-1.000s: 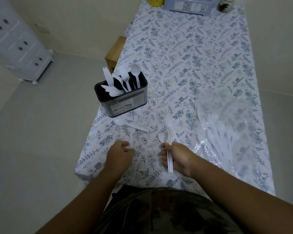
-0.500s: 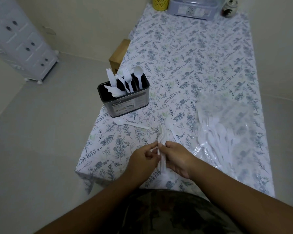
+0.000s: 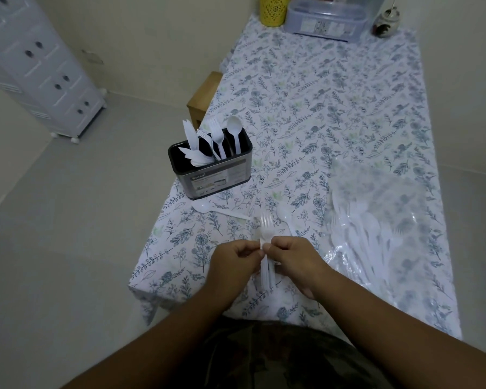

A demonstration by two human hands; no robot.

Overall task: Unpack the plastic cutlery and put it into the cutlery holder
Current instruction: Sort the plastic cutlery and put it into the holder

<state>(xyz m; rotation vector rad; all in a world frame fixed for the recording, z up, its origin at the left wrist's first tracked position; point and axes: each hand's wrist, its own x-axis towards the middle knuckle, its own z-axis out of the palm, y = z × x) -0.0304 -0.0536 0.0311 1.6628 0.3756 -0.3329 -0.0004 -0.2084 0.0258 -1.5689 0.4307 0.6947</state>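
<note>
One holder [image 3: 208, 175], two loose spoons [image 3: 285, 216]

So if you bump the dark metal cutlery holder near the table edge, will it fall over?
The dark metal cutlery holder probably slides rather than tips: its base looks wide. The white plastic cutlery inside seems light. It stands near the table's left edge, so a hard shove might knock it off.

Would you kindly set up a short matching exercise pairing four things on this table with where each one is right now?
Things:
1. cutlery holder
2. loose spoon
3. bundle of cutlery
4. plastic bag

Places:
A. pinched between the left hand and the right hand
B. lying flat on the tablecloth, right side
C. standing near the table's left edge, with knives, forks and a spoon in it
D. lying on the cloth just in front of the holder

Pairs: 1-C, 2-D, 3-A, 4-B
</note>
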